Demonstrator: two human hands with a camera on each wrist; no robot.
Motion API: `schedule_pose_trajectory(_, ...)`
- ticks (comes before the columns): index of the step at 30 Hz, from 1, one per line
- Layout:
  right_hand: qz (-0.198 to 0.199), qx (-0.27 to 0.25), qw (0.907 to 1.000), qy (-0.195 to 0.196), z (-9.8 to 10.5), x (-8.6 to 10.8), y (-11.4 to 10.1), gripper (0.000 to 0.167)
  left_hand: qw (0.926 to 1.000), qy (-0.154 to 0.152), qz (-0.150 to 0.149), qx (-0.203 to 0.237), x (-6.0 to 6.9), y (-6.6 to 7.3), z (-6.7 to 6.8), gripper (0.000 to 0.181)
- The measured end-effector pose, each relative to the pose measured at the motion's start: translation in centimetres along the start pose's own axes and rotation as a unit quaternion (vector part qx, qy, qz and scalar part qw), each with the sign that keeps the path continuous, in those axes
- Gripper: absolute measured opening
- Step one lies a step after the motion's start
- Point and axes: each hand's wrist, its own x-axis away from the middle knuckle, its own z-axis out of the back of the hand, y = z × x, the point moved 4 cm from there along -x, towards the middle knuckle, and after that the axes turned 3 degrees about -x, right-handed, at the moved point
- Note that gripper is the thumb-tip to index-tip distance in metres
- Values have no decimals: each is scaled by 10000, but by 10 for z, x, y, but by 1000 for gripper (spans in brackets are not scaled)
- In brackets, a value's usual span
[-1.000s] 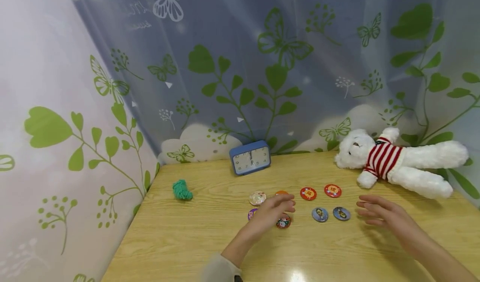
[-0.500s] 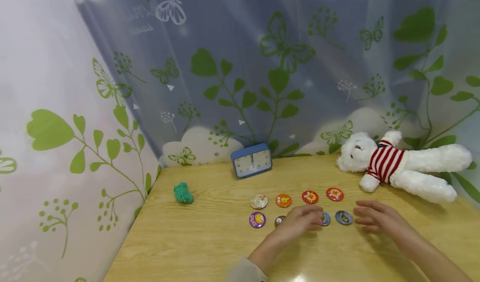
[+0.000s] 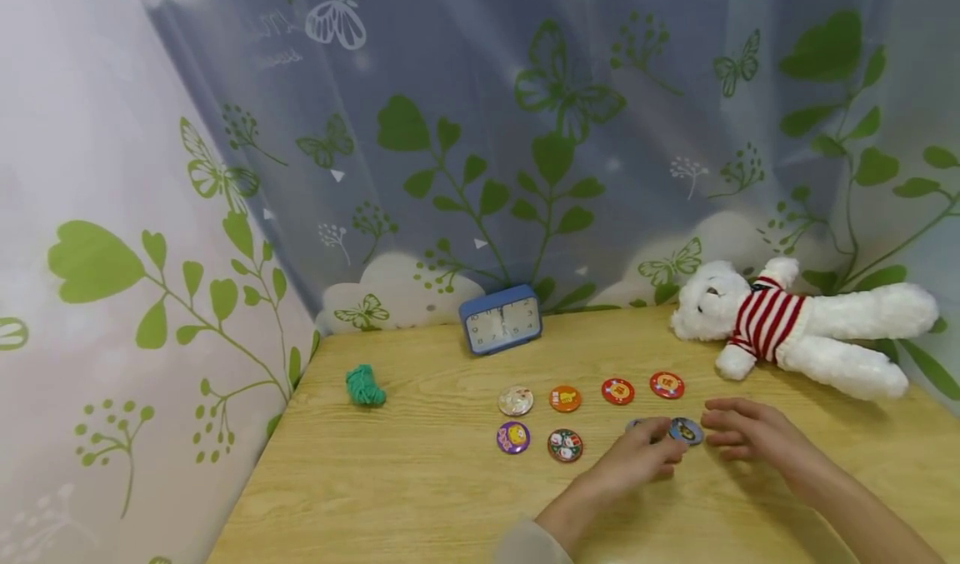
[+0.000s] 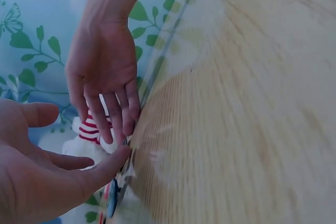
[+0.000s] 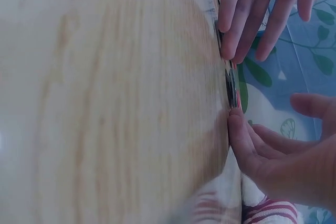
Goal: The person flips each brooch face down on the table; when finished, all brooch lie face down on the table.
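Two rows of round badges lie flat on the wooden table [image 3: 360, 481]. My left hand [image 3: 633, 460], fingers loosely extended, is over the near row in the head view and partly covers one blue badge [image 3: 635, 424]. To its right, another blue badge [image 3: 686, 431] lies between the two hands. My right hand [image 3: 757, 435] is just right of that badge, its relaxed fingers pointing left. In the right wrist view the right hand's fingertips [image 5: 236, 116] are close to a badge edge [image 5: 231, 90]; contact cannot be told. Neither hand holds anything.
Left of the hands lie a purple badge [image 3: 513, 437] and a red-rimmed badge [image 3: 565, 445]. Behind are cream [image 3: 516, 400], orange [image 3: 565, 398] and two red badges [image 3: 618, 391]. A blue clock [image 3: 501, 321], a white teddy bear [image 3: 772, 322] and green yarn [image 3: 364, 386] are farther out.
My left hand has moved right along the near row, from the red-rimmed badge to the blue badges, uncovering the badges on the left. My right hand has stayed almost in place.
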Motion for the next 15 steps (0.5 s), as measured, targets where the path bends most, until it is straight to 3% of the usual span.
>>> schedule_pose_trajectory(15,-43,-206,9998,-19,-3,2,2,61,9971,695,240,205,-3,-3,-14,53)
